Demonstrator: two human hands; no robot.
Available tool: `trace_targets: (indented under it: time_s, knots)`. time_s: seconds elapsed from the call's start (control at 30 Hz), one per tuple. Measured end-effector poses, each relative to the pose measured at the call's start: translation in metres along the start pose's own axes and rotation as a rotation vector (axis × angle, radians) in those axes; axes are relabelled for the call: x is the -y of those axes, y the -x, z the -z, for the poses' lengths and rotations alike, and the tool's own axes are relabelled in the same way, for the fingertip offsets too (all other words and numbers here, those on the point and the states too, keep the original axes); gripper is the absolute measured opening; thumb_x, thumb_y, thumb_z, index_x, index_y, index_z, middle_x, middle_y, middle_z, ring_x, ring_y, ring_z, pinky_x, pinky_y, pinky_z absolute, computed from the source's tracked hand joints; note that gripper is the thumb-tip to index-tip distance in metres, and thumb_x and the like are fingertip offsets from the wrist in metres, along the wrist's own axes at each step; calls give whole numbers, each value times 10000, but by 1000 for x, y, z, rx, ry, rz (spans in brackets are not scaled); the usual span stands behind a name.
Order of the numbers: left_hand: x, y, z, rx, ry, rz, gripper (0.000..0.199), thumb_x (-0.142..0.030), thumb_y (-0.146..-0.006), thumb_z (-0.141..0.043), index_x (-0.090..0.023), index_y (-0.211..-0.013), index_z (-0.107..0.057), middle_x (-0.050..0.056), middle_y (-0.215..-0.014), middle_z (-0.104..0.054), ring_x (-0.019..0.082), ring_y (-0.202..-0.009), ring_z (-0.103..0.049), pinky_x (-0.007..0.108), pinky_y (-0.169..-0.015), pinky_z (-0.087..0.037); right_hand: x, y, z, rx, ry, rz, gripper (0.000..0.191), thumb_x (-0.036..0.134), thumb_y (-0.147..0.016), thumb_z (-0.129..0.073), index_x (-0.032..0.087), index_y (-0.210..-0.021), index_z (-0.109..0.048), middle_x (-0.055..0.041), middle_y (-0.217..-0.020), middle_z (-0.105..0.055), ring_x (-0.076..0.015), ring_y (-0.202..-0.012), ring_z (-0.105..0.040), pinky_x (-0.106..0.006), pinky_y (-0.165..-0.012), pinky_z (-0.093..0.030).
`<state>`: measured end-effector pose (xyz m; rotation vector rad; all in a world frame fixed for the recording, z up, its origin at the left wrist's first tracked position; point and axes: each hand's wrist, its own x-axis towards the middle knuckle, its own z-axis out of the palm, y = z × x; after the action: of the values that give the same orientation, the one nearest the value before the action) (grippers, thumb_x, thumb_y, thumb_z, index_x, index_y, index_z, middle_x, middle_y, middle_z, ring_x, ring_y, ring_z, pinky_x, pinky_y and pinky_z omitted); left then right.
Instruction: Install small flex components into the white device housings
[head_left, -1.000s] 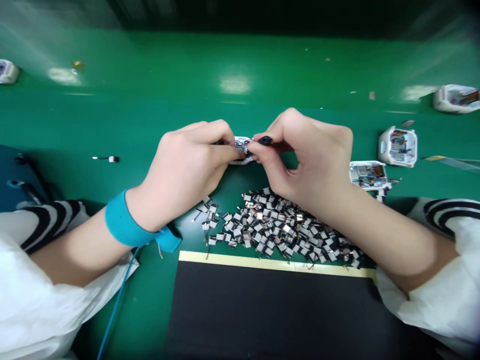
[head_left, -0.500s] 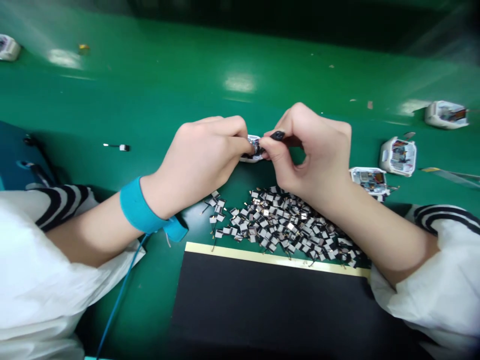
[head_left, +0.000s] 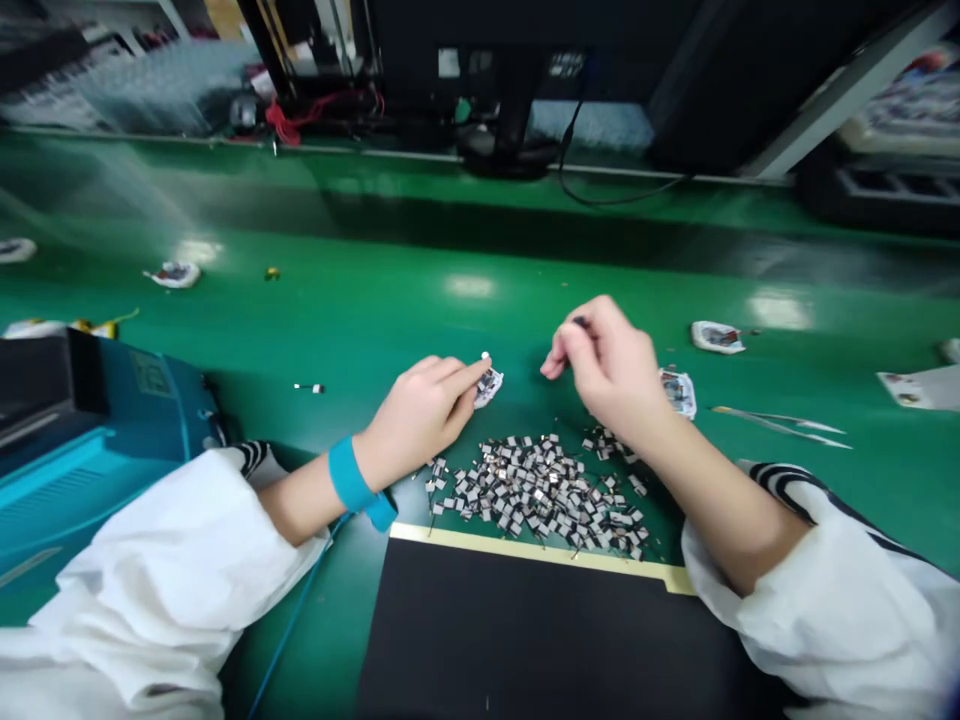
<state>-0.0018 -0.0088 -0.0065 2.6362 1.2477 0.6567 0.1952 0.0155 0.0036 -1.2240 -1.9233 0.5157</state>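
My left hand (head_left: 427, 415), with a teal wrist strap (head_left: 349, 476), has its fingers closed round a small white housing (head_left: 489, 387) with electronics inside, near the middle of the green table. To its right, apart from the housing, my right hand (head_left: 611, 365) is raised with fingers curled round a small black item (head_left: 580, 322), mostly hidden in the grip. Just below both hands lies a heap of small grey and black parts (head_left: 525, 485) with short leads.
A black mat (head_left: 525, 630) with a pale edge lies nearest me. More white housings (head_left: 718, 337) stand right and left. Tweezers (head_left: 780, 422) lie at the right, a teal machine (head_left: 127, 430) stands at the left, and a monitor stand (head_left: 512, 130) is at the back.
The view has tilted up and shows the table's back edge. My right hand has moved away from the housing, to the right, with the black item. My left hand stays at the housing.
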Motion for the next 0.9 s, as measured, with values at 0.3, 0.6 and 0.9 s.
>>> trace_targets:
  time_s: [0.3, 0.6, 0.9]
  knots:
    - [10, -5, -2, -38, 391, 40, 678, -114, -741, -490, -216, -1325, -162, 53, -1162, -503, 171, -1058, -462, 346, -942, -388, 2, 1, -10, 376, 293, 81, 96, 228, -796, -532, 138, -796, -565, -39, -766, -571, -144, -733, -525, -262, -679, -417]
    - [23, -12, -11, 161, 384, -42, 682, -259, -736, -613, -241, -1297, -225, 58, -1138, -528, 210, -1081, -455, 402, -946, -371, 9, 16, -21, 308, 585, 416, 74, 141, -774, -537, 123, -733, -596, -56, -770, -542, -173, -731, -480, -290, -661, -440]
    - [13, -8, -11, 55, 692, 48, 673, -201, -704, -622, -224, -1271, -261, 54, -1064, -551, 133, -862, -577, 277, -820, -499, 18, 18, -16, 234, 701, 454, 109, 100, -796, -462, 129, -810, -566, -60, -765, -520, -174, -709, -455, -287, -617, -390]
